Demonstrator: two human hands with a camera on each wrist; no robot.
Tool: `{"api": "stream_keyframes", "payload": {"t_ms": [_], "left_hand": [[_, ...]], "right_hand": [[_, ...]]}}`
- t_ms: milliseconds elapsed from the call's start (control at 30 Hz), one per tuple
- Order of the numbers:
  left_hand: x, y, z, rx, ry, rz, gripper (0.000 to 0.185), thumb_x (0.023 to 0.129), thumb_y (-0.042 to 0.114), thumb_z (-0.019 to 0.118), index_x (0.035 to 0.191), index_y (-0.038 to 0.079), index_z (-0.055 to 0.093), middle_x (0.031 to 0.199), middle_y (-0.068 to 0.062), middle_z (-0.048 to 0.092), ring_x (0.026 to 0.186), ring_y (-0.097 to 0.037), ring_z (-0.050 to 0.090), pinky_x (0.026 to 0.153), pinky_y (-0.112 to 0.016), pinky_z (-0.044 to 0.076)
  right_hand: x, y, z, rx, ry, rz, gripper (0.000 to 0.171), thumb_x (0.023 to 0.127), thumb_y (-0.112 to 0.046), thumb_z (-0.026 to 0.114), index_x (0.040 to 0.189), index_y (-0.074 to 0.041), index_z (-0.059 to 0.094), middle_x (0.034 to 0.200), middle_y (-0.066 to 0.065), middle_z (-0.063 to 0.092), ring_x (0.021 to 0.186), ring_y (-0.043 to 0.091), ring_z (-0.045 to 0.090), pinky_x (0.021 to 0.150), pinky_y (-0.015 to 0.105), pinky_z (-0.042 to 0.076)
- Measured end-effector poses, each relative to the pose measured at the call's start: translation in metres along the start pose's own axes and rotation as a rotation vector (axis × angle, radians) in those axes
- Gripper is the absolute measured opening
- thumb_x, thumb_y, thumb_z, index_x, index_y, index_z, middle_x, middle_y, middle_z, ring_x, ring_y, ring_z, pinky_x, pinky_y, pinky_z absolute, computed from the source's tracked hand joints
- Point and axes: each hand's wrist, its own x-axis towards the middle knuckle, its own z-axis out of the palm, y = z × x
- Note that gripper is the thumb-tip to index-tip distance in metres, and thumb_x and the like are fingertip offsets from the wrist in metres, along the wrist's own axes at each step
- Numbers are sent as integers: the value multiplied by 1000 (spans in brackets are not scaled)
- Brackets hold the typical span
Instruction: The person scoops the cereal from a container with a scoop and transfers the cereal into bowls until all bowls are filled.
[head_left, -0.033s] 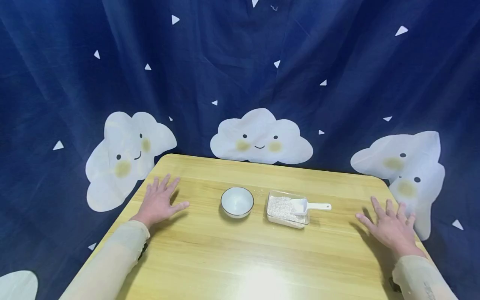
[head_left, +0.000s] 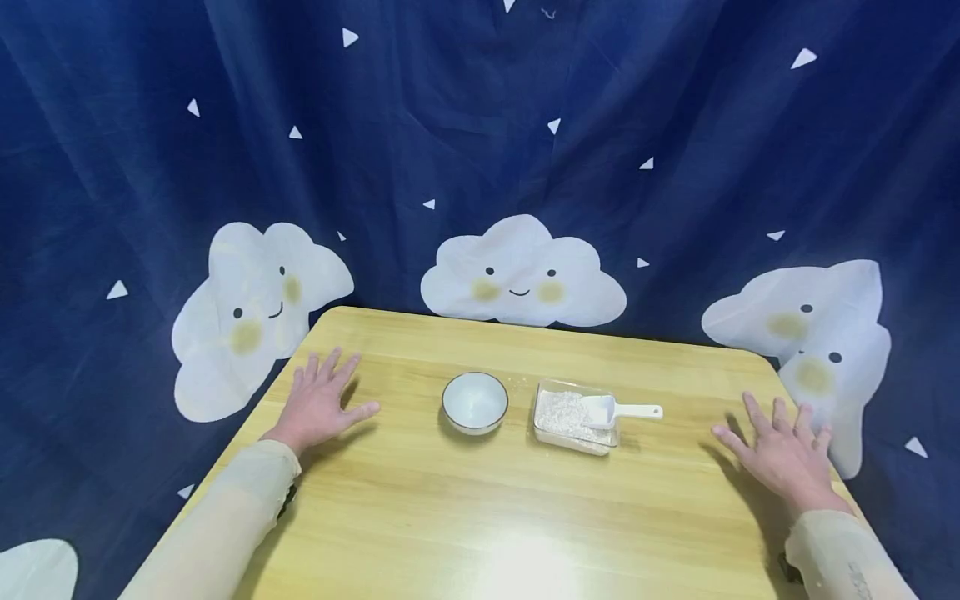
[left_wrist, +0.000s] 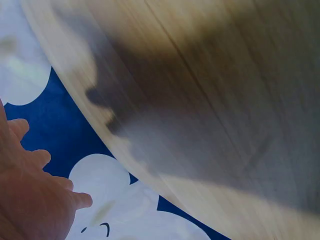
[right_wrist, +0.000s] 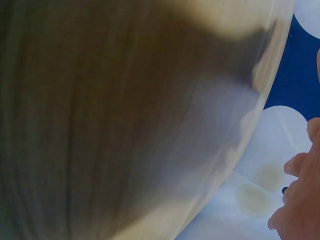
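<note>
My left hand (head_left: 318, 404) is spread with straight fingers over the left side of the table, holding nothing. At the right side, my right hand (head_left: 787, 454) is likewise spread and holds nothing. Between them stands a small white bowl (head_left: 475, 403) with a dark rim; no contents show in it. Just right of the bowl is a clear rectangular container (head_left: 573, 446) of pale flaky grain (head_left: 558, 410). A white scoop (head_left: 637, 411) lies on the grain, its handle sticking out over the container's right edge. The wrist views show each hand beside its shadow on the wood.
The light wooden table (head_left: 420, 517) has rounded far corners and a bright glare near its front. Pale crumbs (head_left: 517, 383) lie between bowl and container. Behind the far edge hangs a dark blue curtain (head_left: 480, 125) with white clouds and triangles.
</note>
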Motion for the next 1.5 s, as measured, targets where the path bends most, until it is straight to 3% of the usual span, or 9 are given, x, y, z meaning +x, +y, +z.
{"api": "stream_keyframes", "payload": {"t_ms": [200,400,500,600,667,767,967,1200,1500], "left_hand": [[0,2,-2,-24,10,9,104,93,72,66,169,10,31,175,-30,23,159,-65,7,125,-82,7],[5,26,1,-157,73,76,92,97,59,71,164,4,40,167,-26,42,157,-52,32,130,-69,20],[3,64,0,-221,69,117,84,97,54,75,162,11,45,166,-19,47,156,-45,37,131,-65,25],[-1,113,4,-288,54,180,78,94,50,80,159,16,52,162,-13,54,152,-39,46,127,-62,35],[-4,145,9,-347,22,231,75,94,47,81,157,19,54,158,-9,58,147,-34,53,123,-59,43],[-8,186,22,-410,-74,296,77,95,49,79,160,21,50,161,-4,56,147,-28,55,123,-55,45],[-2,237,54,-449,-220,322,90,98,53,73,169,16,32,175,-4,36,161,-29,36,132,-52,31],[18,263,84,-512,-186,222,98,96,50,74,171,11,25,177,-14,27,165,-31,28,134,-52,27],[41,276,98,-536,-195,174,109,92,59,76,172,13,19,180,-10,20,167,-29,22,134,-52,26]], "right_hand": [[6,-4,0,28,30,-34,100,104,-72,47,172,-8,11,159,53,19,148,77,6,111,92,4],[7,-26,-13,309,-44,-60,85,112,-56,45,170,-1,17,155,45,42,137,66,47,105,70,47],[7,-49,-25,446,-53,-104,72,113,-49,46,168,-5,31,145,33,63,121,35,72,93,34,59],[7,-78,-37,525,-43,-191,64,111,-42,56,164,-9,43,138,24,71,109,-4,68,83,12,52],[8,-96,-41,544,-54,-256,64,108,-38,65,162,-10,47,140,23,70,105,-12,64,84,11,54],[10,-118,-41,488,-70,-349,69,101,-38,76,159,-9,52,138,22,71,105,3,70,86,23,59],[12,-138,-32,371,-49,-442,66,93,-36,84,148,-6,63,120,16,80,95,20,74,79,37,60],[15,-138,-21,448,-85,-445,53,94,-24,84,140,-2,69,104,8,81,76,-1,63,66,23,55],[18,-127,-20,725,-215,-258,47,100,-21,77,139,2,68,101,15,78,78,7,65,65,26,57]]}}
